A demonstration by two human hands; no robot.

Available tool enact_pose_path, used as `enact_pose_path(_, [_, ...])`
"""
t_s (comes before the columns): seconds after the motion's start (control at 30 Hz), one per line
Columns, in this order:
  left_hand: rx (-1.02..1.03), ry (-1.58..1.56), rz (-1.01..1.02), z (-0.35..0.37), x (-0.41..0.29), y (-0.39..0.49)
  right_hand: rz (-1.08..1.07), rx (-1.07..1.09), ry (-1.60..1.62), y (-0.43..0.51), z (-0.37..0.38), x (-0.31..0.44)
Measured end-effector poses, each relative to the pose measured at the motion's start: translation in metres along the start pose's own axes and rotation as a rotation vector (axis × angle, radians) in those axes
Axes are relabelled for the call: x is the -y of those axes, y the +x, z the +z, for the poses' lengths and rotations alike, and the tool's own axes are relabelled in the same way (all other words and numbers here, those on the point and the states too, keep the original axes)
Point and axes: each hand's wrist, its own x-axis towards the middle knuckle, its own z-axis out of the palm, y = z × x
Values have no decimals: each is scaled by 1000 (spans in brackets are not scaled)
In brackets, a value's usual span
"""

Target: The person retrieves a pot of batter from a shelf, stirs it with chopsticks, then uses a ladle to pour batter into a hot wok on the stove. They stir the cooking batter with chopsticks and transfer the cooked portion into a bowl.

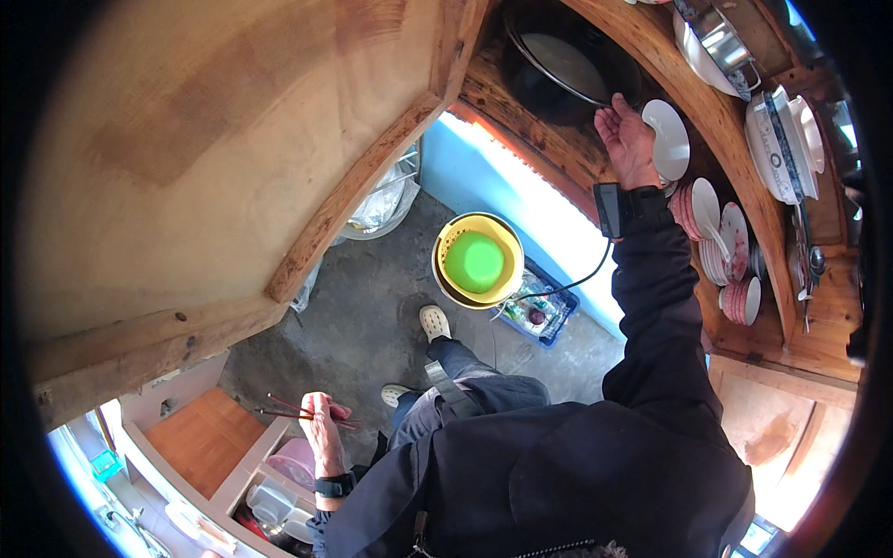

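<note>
My left hand (322,427) is low on the left, its fingers closed around thin dark-red chopsticks (282,409) that point left. My right hand (628,143) reaches up into an open wooden cupboard. Its thumb and curled fingers meet the metal rim of a dark, round piece of cookware (558,66), with a pale patch visible inside that rim. Whether it is a pot or its lid is hard to make out in the shade. Just beside the right hand stands a white dish (668,139).
An open wooden door (230,139) fills the upper left. Stacked pink bowls (741,301) and other tableware sit in the cupboard (757,188). On the concrete floor (349,300) are a yellow basket (515,247) holding a green basin (474,261), and a blue crate (568,310). A cable hangs from my right wrist.
</note>
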Motion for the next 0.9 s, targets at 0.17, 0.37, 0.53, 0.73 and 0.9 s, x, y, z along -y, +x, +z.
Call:
enact_pose_path(0.17, [-6,-3,2,1,-7,-3,30,0,44,1,2,-1])
enact_pose_path(0.37, [-32,-21,-79,1,-19,-13,-3,130,31,-7,-19,-20])
enact_pose_path(0.53, [-50,-74,-58,-19,-19,-10,287,388,-3,-66,-40,-76])
enact_pose_path(0.73, [27,-678,163,-92,-34,-17,346,1021,-904,-216,-19,-158])
enact_pose_path(0.9, [43,-1033,297,-173,-29,-55,216,1564,-928,-363,62,-175])
